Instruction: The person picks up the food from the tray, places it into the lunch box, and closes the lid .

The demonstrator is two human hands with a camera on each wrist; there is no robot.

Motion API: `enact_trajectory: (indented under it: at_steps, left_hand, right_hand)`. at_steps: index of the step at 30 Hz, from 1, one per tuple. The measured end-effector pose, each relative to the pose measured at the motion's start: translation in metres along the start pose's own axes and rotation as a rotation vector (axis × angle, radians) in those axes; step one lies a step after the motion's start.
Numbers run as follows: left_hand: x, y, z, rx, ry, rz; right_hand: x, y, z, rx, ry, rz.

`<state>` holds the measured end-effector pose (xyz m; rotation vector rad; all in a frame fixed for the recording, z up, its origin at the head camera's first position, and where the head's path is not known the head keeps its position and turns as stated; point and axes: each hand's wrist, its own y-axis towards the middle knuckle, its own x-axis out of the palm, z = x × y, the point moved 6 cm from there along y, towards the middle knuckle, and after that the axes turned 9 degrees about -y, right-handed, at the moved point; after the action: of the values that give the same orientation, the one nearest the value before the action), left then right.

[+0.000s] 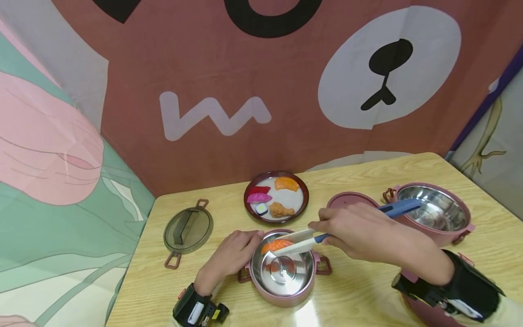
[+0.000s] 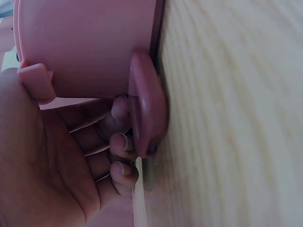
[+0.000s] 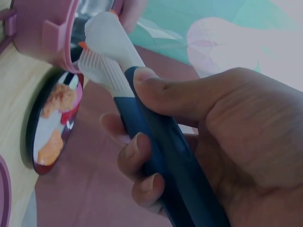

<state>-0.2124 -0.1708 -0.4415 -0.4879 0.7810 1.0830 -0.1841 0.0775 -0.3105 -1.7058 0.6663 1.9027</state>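
My right hand (image 1: pixel 359 231) grips blue-handled tongs (image 3: pixel 163 137) with pale tips, thumb on one arm and fingers round the other. The tips reach into a small pink pot (image 1: pixel 282 297) with a shiny steel inside. Between them, near the pot's far left wall, lies an orange piece of toy salmon sushi (image 1: pixel 277 245); only orange edges show in the right wrist view. At the pot's left side, my left hand (image 1: pixel 233 254) holds the pot, its curled fingertips against the brown side handle (image 2: pixel 150 104). Its thumb is hidden in the left wrist view.
A dark-rimmed plate (image 1: pixel 292 198) with several toy foods stands behind the pot. At left lies a glass lid (image 1: pixel 194 231). A larger pink pot (image 1: pixel 439 229) stands at right, beside a round pink piece (image 1: pixel 349 198) partly under my right hand. The patterned backdrop borders the table.
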Motion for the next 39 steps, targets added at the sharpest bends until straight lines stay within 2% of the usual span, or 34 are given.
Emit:
enact_trajectory:
  at_steps: [7, 18, 28, 39]
  left_hand:
    - [0.001, 0.001, 0.0, -0.008, -0.007, -0.014]
    - [0.002, 0.003, 0.001, -0.009, 0.002, -0.023]
    - [0.002, 0.001, 0.0, -0.025, 0.0, -0.024]
    - [0.001, 0.001, -0.001, -0.011, -0.014, -0.018]
  right_hand:
    - [0.01, 0.006, -0.011, 0.002, -0.02, -0.019]
    - [0.016, 0.011, -0.015, 0.025, -0.055, -0.024]
    - [0.018, 0.017, -0.022, 0.015, -0.162, -0.038]
    - [0.017, 0.015, -0.019, 0.042, -0.116, -0.042]
